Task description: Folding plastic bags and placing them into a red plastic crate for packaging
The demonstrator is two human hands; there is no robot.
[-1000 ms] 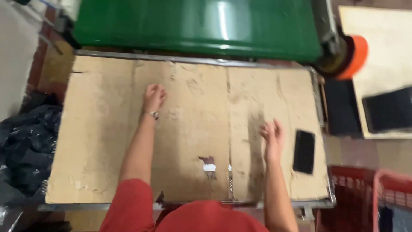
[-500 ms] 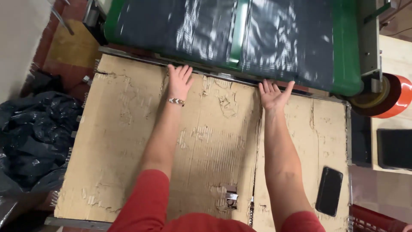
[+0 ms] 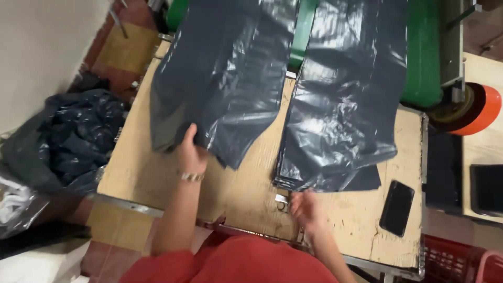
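Observation:
Two stacks of dark grey plastic bags lie across a cardboard-topped table [image 3: 241, 188]. My left hand [image 3: 191, 152] grips the lower edge of the left bag stack [image 3: 220, 78], thumb on top. My right hand [image 3: 308, 208] is blurred, just below the near edge of the right bag stack [image 3: 340, 105], fingers apart and holding nothing. A small metal clip [image 3: 282, 200] sits on the table between my hands.
A black phone [image 3: 396, 208] lies at the table's right. A green machine [image 3: 419, 52] stands behind the bags, with an orange tape roll [image 3: 479, 110] to its right. A heap of dark bags [image 3: 73, 141] lies on the floor at left. Red crates [image 3: 461, 262] are at lower right.
My hands reached to the machine's edge, then drew back toward me. Both bag stacks now lie pulled out over the table, and my left hand has taken hold of the left stack.

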